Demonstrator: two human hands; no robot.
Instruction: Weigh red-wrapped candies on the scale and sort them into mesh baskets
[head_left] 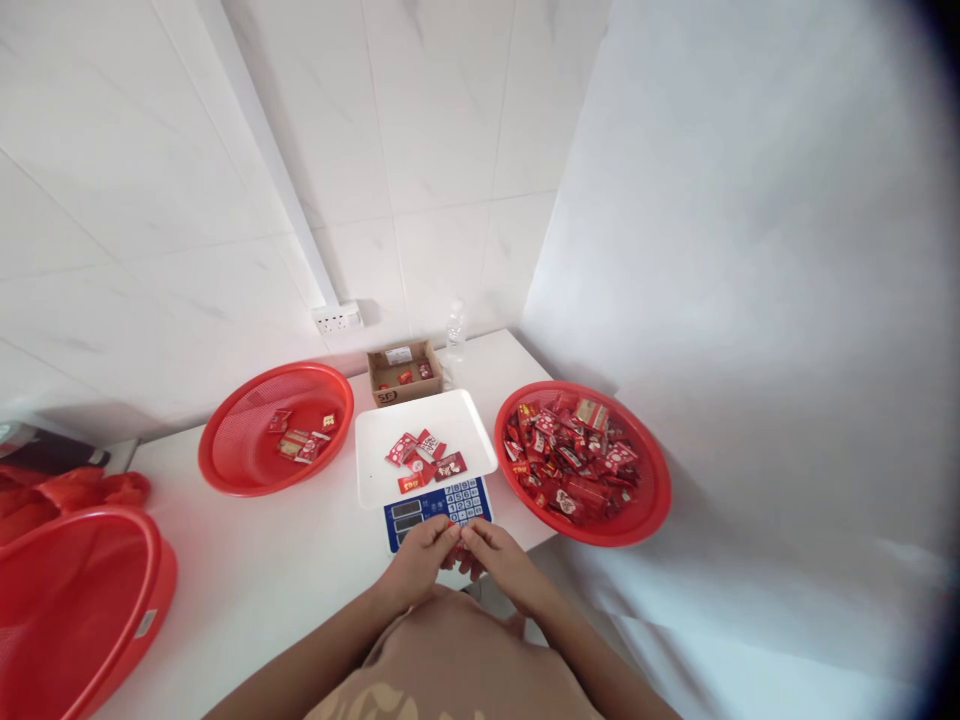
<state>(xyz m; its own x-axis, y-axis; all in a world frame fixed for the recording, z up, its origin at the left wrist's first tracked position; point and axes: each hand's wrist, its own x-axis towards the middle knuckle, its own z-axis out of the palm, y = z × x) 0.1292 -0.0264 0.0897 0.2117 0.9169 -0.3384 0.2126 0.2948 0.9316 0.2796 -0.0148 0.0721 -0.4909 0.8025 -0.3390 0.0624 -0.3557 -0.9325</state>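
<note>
Close to my body, my left hand and my right hand meet fingertip to fingertip, both pinched on a small red packet. Its lower part hangs between them, and its details are too small to make out. Just beyond the hands is a scale with a blue keypad panel. On its white tray lie several red packets near the middle and front edge. To the right, a red basket holds a heap of red packets.
At the left, a red basket contains a few packets. A cardboard box and a clear bottle stand behind the scale. An empty-looking red basket and red bags are at the far left. Walls bound the table.
</note>
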